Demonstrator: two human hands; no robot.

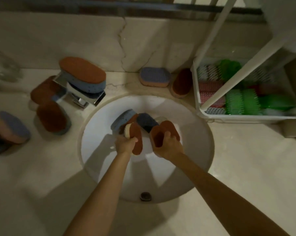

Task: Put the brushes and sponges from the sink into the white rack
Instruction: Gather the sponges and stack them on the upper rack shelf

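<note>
Beige counter (229, 159), white sink (200, 150) centre frame, dim light. Left hand (125, 144) grips brown sponge (135, 138); right hand (167, 144) clutches another (171, 129). Rack (197, 92) upper right.

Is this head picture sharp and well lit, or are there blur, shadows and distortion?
Head view: dim, warm light; soft blur throughout, worst at the left edge. The arms cast shadows inside the sink. Wide-angle bending curves the white rack. Left hand and right hand each grip a sponge.
</note>
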